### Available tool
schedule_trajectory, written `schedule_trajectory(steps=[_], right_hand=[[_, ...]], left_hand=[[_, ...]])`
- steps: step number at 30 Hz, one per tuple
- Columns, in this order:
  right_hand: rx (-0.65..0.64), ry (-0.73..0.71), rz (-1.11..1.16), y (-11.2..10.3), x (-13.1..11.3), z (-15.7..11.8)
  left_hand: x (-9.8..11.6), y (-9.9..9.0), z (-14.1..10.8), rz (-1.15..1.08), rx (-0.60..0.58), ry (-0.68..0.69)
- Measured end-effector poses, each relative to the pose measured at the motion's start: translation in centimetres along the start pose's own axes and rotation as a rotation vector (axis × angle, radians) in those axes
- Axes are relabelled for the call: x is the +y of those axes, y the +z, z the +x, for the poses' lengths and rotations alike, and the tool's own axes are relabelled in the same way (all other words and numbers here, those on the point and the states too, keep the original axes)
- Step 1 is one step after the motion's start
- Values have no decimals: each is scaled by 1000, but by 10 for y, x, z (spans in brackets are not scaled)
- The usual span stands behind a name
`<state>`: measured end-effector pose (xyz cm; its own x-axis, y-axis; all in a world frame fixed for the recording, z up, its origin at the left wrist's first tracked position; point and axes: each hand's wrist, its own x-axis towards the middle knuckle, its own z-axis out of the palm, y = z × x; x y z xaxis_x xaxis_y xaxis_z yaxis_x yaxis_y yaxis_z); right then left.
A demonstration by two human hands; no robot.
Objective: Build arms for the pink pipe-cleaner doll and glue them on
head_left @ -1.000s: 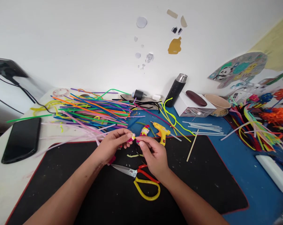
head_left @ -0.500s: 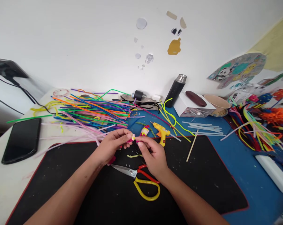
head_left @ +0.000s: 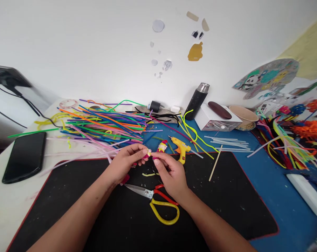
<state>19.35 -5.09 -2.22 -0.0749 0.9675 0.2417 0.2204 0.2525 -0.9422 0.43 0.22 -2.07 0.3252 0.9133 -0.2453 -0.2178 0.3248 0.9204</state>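
Between the fingertips of my left hand (head_left: 129,161) is a small magenta and yellow pipe-cleaner piece (head_left: 147,154), mostly covered by the fingers. My right hand (head_left: 171,173) meets it from the other side, thumb and index finger closed on its magenta end. Just behind the hands lies a similar pipe-cleaner figure (head_left: 162,146) in red, white, yellow and magenta. Scissors (head_left: 147,193) with one red and one yellow handle lie below the hands on the black mat (head_left: 116,224). A short yellow-green strip (head_left: 150,174) rests between the wrists.
A yellow glue gun (head_left: 183,150) lies behind my right hand, a wooden stick (head_left: 215,164) to its right. Many pipe cleaners (head_left: 105,122) are heaped at back left, near a phone (head_left: 24,157). A black thermos (head_left: 196,101), a white box (head_left: 213,120) and a bowl (head_left: 243,117) line the wall.
Both hands stay almost in the same place. The fingers have shifted only very slightly around the small piece.
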Motion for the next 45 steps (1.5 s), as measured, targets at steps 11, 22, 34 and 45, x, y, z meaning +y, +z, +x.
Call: schedule_trajectory(steps=[11,22,34,45], right_hand=[[-20,20,2,1,1,1],[-34,30,0,1,4,-1],[54,-3,-5,-2,3,-4],[-6,22,31,1,3,-2]], left_hand=[[3,1,0,44,-12,0],[3,2,-1,55,2,-17],[1,1,0,-18,12,-35],[1,1,-1,-26,-13,-34]])
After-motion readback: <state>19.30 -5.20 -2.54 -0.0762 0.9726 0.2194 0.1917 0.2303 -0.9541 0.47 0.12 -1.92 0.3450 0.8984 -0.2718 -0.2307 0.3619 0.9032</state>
